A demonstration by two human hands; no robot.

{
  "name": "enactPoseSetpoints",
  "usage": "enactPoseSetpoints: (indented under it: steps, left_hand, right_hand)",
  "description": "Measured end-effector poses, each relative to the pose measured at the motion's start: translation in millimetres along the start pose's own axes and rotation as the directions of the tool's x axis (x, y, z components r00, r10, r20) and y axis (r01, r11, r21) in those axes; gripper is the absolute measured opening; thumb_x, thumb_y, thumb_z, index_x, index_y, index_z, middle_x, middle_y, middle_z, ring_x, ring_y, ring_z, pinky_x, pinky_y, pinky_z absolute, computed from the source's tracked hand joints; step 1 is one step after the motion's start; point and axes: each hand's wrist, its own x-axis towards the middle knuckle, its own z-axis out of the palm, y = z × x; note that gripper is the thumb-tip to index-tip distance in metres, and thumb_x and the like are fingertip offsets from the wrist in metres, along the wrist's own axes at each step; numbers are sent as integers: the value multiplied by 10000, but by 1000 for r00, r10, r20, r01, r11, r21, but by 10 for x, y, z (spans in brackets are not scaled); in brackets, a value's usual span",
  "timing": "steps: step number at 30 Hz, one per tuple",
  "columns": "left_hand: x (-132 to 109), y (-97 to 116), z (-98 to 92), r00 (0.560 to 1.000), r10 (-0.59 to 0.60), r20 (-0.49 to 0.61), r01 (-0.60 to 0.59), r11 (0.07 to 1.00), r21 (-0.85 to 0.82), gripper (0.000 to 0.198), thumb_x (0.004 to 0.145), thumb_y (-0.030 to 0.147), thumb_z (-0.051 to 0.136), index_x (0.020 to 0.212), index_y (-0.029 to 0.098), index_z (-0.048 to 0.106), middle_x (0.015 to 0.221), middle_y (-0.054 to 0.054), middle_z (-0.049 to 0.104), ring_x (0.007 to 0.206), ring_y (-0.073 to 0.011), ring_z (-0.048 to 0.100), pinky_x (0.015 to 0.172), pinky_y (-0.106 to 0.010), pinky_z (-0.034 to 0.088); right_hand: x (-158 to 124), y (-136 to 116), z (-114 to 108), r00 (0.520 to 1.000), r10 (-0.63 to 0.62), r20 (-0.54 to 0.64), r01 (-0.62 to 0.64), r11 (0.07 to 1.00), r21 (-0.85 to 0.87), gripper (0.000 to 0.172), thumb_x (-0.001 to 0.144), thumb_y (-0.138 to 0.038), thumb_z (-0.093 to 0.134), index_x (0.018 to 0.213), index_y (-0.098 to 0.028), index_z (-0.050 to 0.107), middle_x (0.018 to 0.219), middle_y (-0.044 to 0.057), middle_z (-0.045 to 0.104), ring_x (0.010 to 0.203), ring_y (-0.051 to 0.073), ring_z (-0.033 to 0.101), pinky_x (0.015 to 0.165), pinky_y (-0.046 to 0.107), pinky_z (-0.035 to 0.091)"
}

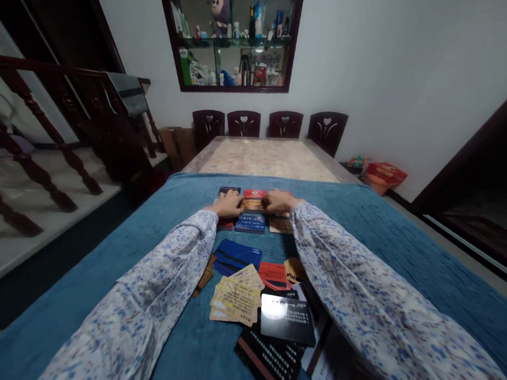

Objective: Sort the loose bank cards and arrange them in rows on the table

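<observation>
Several small stacks of cards lie in rows on a blue cloth. My left hand [230, 204], fingers curled, is on the left of the middle row and hides what lies beneath. Its fingertips meet the left end of a gold card stack [253, 205]. At that stack's right end, my right hand [280, 201] bends its fingers down over the cards. Behind the gold stack is a red stack [254, 193], with a black stack [230, 190] to its left. Nearer me are a blue stack [250, 223] and a beige stack [280, 225], partly behind my right sleeve.
Loose cards lie between my forearms: blue cards [237, 255], yellowish cards [237, 299], a red card [272, 274] and black cards [288, 320]. The blue cloth [145, 246] covers the near table. Beyond are a stone-patterned tabletop [273, 156] and dark chairs [243, 123].
</observation>
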Motion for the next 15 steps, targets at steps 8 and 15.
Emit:
enactPoseSetpoints:
  steps: [8,15]
  left_hand:
    - [34,-88,92,998,23,-63,-25,1000,-17,446,880,332,587,1313,224,598,1426,-152,541,1349,-359,428,1084,-559,388]
    - [21,-111,119,981,43,-187,-54,997,-53,399,893,298,590,1284,225,626,1390,-139,567,1328,-347,449,1064,-526,396]
  right_hand:
    - [-65,-1,-22,999,36,-14,-36,999,-22,450,823,-399,677,1220,-201,749,1202,121,756,1090,299,692,810,303,516]
    - [-145,-18,-52,995,24,-92,-32,996,-84,440,851,-412,664,1231,-198,725,1275,138,721,1218,328,610,867,350,506]
